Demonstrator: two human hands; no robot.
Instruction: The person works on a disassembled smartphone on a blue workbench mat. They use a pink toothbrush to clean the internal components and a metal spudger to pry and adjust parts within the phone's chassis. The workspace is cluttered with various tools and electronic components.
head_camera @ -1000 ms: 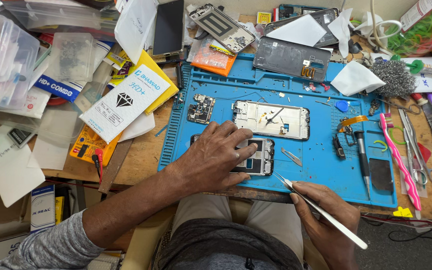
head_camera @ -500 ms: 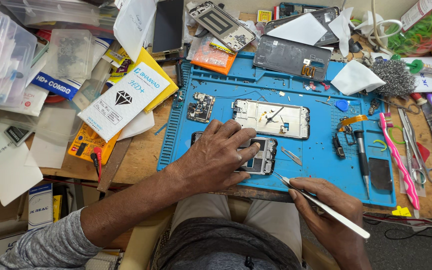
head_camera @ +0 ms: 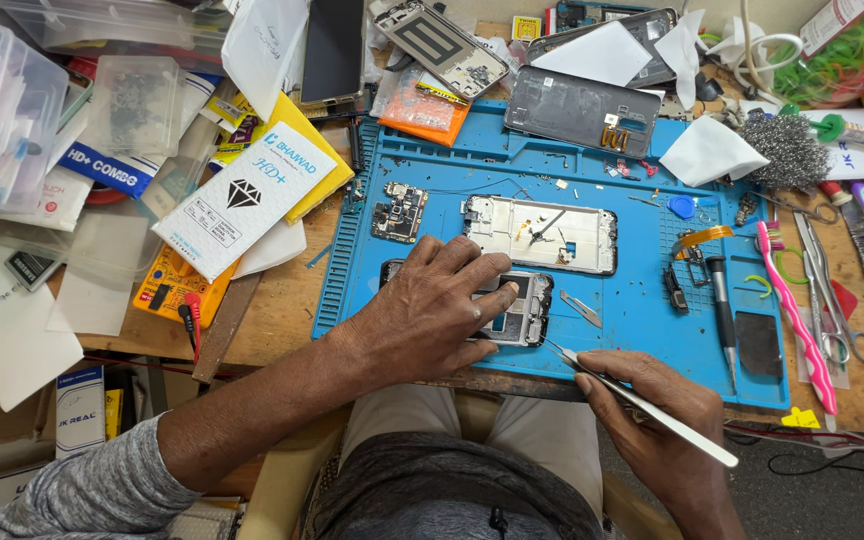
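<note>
Hands at an opened phone on a blue repair mat, head view.

The left hand lies flat with fingers spread, pressing down the opened phone near the front edge of the blue mat. The right hand, fingers pinched narrow, grips metal tweezers whose tips point at the phone's lower right corner. Just behind the phone lies a bare silver phone frame, with a small circuit board to its left. Left of the mat, a white rectangular package with a black diamond mark rests on a yellow package; an orange packet sits at the mat's back edge, and a white-and-blue box stands below the bench.
</note>
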